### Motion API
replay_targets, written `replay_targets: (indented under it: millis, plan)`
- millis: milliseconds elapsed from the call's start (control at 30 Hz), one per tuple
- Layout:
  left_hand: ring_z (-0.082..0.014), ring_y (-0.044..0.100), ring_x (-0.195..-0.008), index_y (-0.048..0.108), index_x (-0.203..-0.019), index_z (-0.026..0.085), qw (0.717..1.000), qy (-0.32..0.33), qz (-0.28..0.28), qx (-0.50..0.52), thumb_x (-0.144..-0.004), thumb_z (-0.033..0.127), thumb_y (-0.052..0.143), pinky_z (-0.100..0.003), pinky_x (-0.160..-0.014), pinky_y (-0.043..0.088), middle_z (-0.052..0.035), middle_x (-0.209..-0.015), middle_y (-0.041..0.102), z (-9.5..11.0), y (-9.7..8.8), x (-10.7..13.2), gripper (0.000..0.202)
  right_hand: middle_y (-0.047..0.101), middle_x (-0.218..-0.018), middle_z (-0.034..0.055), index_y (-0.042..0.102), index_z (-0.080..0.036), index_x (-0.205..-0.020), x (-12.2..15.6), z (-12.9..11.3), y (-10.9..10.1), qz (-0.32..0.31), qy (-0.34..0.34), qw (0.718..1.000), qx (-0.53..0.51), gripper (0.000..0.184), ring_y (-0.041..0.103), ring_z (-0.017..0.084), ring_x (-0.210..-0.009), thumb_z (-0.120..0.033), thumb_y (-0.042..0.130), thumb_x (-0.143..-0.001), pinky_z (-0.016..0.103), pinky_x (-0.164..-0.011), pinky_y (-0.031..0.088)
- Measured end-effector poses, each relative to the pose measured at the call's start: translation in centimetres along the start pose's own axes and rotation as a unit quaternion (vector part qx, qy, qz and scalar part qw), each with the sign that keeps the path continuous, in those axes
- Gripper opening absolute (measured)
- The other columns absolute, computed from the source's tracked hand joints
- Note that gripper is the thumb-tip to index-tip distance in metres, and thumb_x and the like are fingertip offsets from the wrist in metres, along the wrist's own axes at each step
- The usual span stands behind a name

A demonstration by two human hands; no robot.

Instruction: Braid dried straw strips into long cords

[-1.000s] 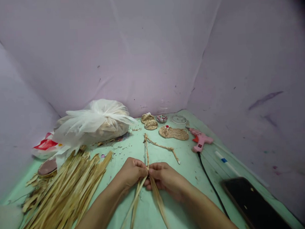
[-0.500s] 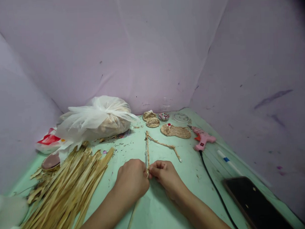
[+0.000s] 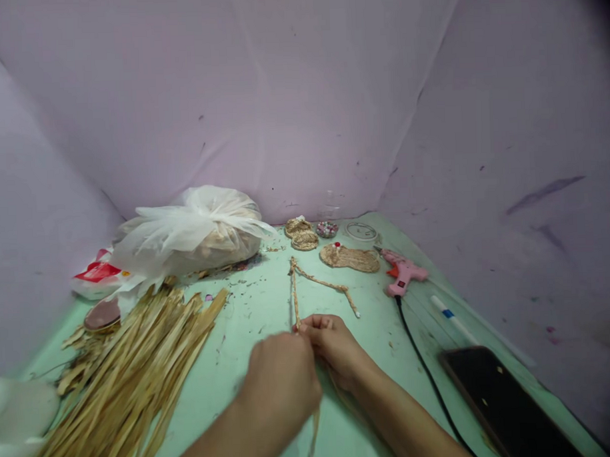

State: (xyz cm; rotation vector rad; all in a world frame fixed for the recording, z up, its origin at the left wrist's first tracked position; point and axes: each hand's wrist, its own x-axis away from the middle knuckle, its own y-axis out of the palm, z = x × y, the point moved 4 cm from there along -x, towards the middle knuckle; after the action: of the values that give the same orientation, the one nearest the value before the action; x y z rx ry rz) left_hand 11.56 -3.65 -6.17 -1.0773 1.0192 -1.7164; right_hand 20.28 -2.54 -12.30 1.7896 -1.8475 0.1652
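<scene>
A thin tan braided cord [image 3: 295, 297] runs straight up the table from my hands, bends at its far end and slants off to the right with a pale tip. My right hand [image 3: 330, 342] pinches the cord's near end between thumb and fingers. Right beside it, my left hand [image 3: 285, 376] is closed, its back toward me and slightly blurred. The left fingers are hidden, though a loose fibre strand [image 3: 314, 428] trails below that hand toward me. To the left lies a pile of dried flat fibre strips [image 3: 135, 374].
A pink glue gun [image 3: 402, 273], its black cable, a marker pen [image 3: 453, 318] and a phone [image 3: 511, 401] are at the right. Behind are woven sole-shaped pieces [image 3: 350, 257], a bead container [image 3: 328, 230] and a white plastic bag [image 3: 199, 229].
My left hand has moved right and toward me, now partly overlapping the right hand. My right hand still pinches the cord, slightly farther up. A loose strand now shows below the hands.
</scene>
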Motion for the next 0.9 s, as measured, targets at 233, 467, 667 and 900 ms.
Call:
replay_targets:
  millis: [233,467,667,900]
  plan:
    - [-0.0076,0.043,-0.042,0.055,-0.074,0.014,0.909,-0.061,-0.062,0.407,-0.071,0.03,0.045,-0.02,-0.043,0.032,0.0006,-0.057,0.053,-2.8,0.5,-3.3,0.019,0.044,-0.04,-0.0041,0.049,-0.012,-0.052,0.5,-0.9,0.4,-0.07,0.006,0.998,-0.002,0.02,0.029,0.003,-0.036,-0.026,0.063,-0.058,0.019,-0.039,0.015]
    - [-0.0042,0.023,-0.035,0.045,-0.048,0.014,0.886,-0.029,-0.136,0.442,-0.061,0.016,0.044,-0.02,-0.04,0.016,0.0057,-0.038,0.034,-2.5,2.6,-3.6,0.014,0.056,-0.051,0.0006,0.054,-0.013,-0.056,-0.6,-1.0,-0.5,-0.086,-0.095,0.966,0.225,0.011,0.043,0.008,-0.047,-0.022,0.058,-0.062,0.02,-0.046,0.028]
    - [-0.0076,0.029,-0.045,0.039,-0.041,0.017,0.959,-0.053,0.024,0.278,-0.057,0.015,0.044,-0.022,-0.044,0.018,0.0041,-0.041,0.032,-3.6,3.1,-4.3,0.017,0.061,-0.061,0.0049,0.059,-0.015,-0.068,1.3,-2.0,-0.2,0.049,-0.235,0.811,0.533,0.014,0.05,0.012,-0.055,-0.017,0.046,-0.072,0.023,-0.049,0.027]
    - [-0.0078,0.028,-0.046,0.04,-0.04,0.016,0.944,-0.045,0.016,0.326,-0.054,0.016,0.044,-0.022,-0.044,0.02,0.0047,-0.041,0.028,-3.3,3.1,-4.2,0.014,0.061,-0.071,0.011,0.064,-0.015,-0.072,4.0,-3.1,1.6,0.106,-0.165,0.7,0.687,0.017,0.057,0.018,-0.06,-0.015,0.047,-0.072,0.027,-0.05,0.026]
